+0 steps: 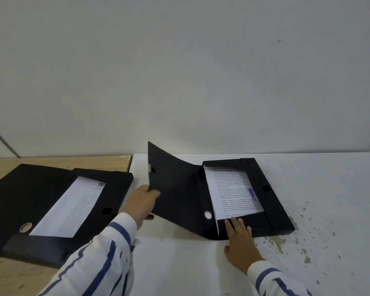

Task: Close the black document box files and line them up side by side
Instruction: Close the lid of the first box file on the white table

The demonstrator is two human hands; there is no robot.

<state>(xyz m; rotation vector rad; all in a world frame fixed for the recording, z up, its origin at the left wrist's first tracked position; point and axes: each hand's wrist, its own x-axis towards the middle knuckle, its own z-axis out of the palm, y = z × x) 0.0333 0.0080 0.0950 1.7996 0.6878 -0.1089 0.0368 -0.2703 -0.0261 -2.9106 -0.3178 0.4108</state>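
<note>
I see two black box files, both open, well apart from each other. The right box file (265, 195) lies on the white table (329, 189), its tray holding printed sheets (233, 193) with a blue mark near their right edge. Its lid (175, 193) stands tilted up at the left of the tray, bowed a little, with a metal ring hole (207, 214) low near the spine. The left hand (142, 205) grips the lid's free lower corner: the thumb lies on the inner face and the other fingers curl behind the flap, so the edge sits pinched between them. The right hand (239, 240) rests flat at the near end of the tray, its fingers (236, 224) close together and stretched forward, pressing on the black end flap just below the sheets, with the palm on the table. Both arms wear white sleeves with blue stripes (103, 259). The left box file (41, 210) lies flat across the wooden table (6, 274), untouched, with a page (71, 208) showing in it, its far corner reaching over the white table's edge.
</note>
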